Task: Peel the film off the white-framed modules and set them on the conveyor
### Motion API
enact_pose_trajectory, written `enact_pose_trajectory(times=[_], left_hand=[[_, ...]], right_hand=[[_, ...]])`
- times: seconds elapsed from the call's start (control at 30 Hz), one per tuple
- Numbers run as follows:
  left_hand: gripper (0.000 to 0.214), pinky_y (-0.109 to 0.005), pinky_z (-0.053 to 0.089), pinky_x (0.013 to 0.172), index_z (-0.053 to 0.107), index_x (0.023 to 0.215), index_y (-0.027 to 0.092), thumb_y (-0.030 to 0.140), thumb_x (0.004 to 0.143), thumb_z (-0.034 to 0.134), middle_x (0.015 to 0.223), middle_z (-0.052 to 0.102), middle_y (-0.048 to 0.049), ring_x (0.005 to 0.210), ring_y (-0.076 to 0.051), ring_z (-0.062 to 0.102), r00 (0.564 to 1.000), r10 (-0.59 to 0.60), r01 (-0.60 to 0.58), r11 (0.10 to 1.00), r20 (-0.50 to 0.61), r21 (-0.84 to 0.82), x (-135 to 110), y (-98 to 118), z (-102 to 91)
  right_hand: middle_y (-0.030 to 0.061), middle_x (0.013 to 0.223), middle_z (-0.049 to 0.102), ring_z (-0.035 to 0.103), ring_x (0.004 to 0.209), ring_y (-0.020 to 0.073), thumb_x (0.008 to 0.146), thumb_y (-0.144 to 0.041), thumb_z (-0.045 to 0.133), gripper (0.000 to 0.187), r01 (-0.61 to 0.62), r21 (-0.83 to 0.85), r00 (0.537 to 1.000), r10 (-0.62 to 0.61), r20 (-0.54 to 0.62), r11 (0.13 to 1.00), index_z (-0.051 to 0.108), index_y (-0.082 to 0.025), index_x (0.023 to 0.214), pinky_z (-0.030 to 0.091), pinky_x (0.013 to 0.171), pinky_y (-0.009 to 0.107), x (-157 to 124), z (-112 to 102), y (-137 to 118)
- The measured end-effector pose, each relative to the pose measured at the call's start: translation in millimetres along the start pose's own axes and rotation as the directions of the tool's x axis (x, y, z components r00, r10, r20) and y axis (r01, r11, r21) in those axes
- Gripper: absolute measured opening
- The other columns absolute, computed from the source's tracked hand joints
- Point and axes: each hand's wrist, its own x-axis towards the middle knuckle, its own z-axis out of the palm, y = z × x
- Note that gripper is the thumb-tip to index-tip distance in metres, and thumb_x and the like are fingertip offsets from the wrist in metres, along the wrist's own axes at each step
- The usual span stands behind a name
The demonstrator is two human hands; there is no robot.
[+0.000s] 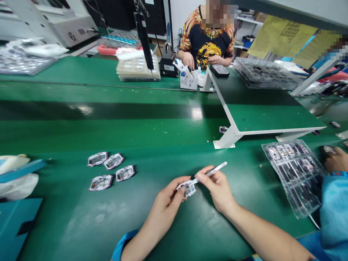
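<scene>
At the far left of the green bench (67,224), a white bag (17,186) lies beside a teal folder (16,228). To their right, four small silver-and-purple parts (113,161) sit flat in a loose cluster, well apart from the hands.

Next comes the left hand (167,206), its thumb and fingers closed in a pinch on a fifth part (188,189). This part is held up off the bench between the two hands, closer to the left one. The right hand (217,190) is closed around a slim white stick (213,170), perhaps a pick, though the view is too small to be sure. The stick's long axis slants from upper right down to lower left, its tip at the fifth part, and the fingers hide exactly where they meet.

Across the bench, a person in a dark printed shirt (206,43) works with both hands near a small white box (188,81).

Further right, a clear plastic tray (292,177) of similar parts lies just beyond the right hand, under a raised green shelf's (261,108) front corner. At the edge of the view, a co-worker's hand (334,159), with a blue sleeve (334,206), rests beside the tray.
</scene>
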Motion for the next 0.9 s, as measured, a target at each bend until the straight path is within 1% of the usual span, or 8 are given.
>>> enact_pose_trajectory(times=[0.1, 0.23, 0.43, 0.53, 0.73, 0.9], left_hand=[[0.037, -0.029, 0.054, 0.071, 0.066, 0.107, 0.016, 0.040, 0.080, 0.055, 0.092, 0.073, -0.0058, 0.075, -0.019, 0.064, 1.000, 0.015, -0.015, 0.999, 0.003, 0.030, -0.7, -0.8, 1.2], [0.037, -0.029, 0.054, 0.072, 0.066, 0.107, 0.016, 0.039, 0.081, 0.053, 0.095, 0.074, -0.0067, 0.078, -0.020, 0.065, 0.999, 0.041, -0.041, 0.997, 0.006, 0.061, -0.8, -2.1, 0.8], [0.038, -0.028, 0.053, 0.067, 0.066, 0.109, 0.015, 0.039, 0.084, 0.050, 0.086, 0.073, -0.0065, 0.072, -0.019, 0.064, 0.998, 0.052, -0.054, 0.992, 0.019, 0.115, -0.7, -4.5, -1.2], [0.038, -0.028, 0.052, 0.066, 0.066, 0.109, 0.014, 0.038, 0.084, 0.049, 0.086, 0.073, -0.0068, 0.071, -0.020, 0.065, 0.998, 0.064, -0.067, 0.989, 0.027, 0.134, -1.1, -5.0, -2.3], [0.034, -0.027, 0.052, 0.065, 0.067, 0.106, 0.015, 0.036, 0.084, 0.051, 0.087, 0.072, -0.0063, 0.069, -0.018, 0.064, 0.997, 0.063, -0.065, 0.996, 0.035, 0.062, -0.8, -3.6, -1.9], [0.033, -0.026, 0.050, 0.060, 0.067, 0.106, 0.015, 0.036, 0.083, 0.053, 0.082, 0.071, -0.0051, 0.063, -0.016, 0.060, 0.998, 0.058, -0.058, 0.998, 0.025, 0.008, -1.4, -1.6, -1.4]], right_hand=[[-0.0028, 0.065, 0.063, 0.054, 0.063, 0.0123, 0.066, -0.040, 0.084, 0.026, -0.013, 0.005, 1.000, 0.013, -0.001, 1.000, 0.068, -0.019, 0.071, 0.044, 0.063, 0.024, -0.3, 0.2, 0.8], [-0.0033, 0.063, 0.062, 0.054, 0.061, 0.0120, 0.065, -0.039, 0.085, 0.027, -0.016, -0.003, 1.000, 0.016, 0.005, 1.000, 0.067, -0.019, 0.069, 0.043, 0.061, 0.024, -0.7, -0.4, 0.7], [-0.0033, 0.063, 0.065, 0.056, 0.060, 0.0111, 0.064, -0.037, 0.086, 0.025, -0.036, 0.020, 0.998, 0.035, 0.052, 0.999, 0.069, -0.019, 0.070, 0.044, 0.060, 0.023, 0.7, -2.5, -0.6], [-0.0027, 0.064, 0.068, 0.058, 0.060, 0.0112, 0.064, -0.035, 0.086, 0.023, -0.037, 0.024, 0.996, 0.035, 0.078, 0.999, 0.069, -0.019, 0.070, 0.046, 0.061, 0.023, 1.5, -3.8, -1.6], [-0.0028, 0.065, 0.070, 0.061, 0.060, 0.0115, 0.066, -0.030, 0.085, 0.019, -0.016, 0.015, 0.993, 0.015, 0.116, 1.000, 0.070, -0.020, 0.070, 0.047, 0.060, 0.023, 2.1, -5.5, -2.6], [-0.0015, 0.068, 0.073, 0.064, 0.062, 0.0130, 0.066, -0.031, 0.085, 0.018, -0.014, 0.033, 0.993, 0.010, 0.115, 0.999, 0.070, -0.021, 0.071, 0.049, 0.063, 0.024, 1.7, -5.0, -2.2]])
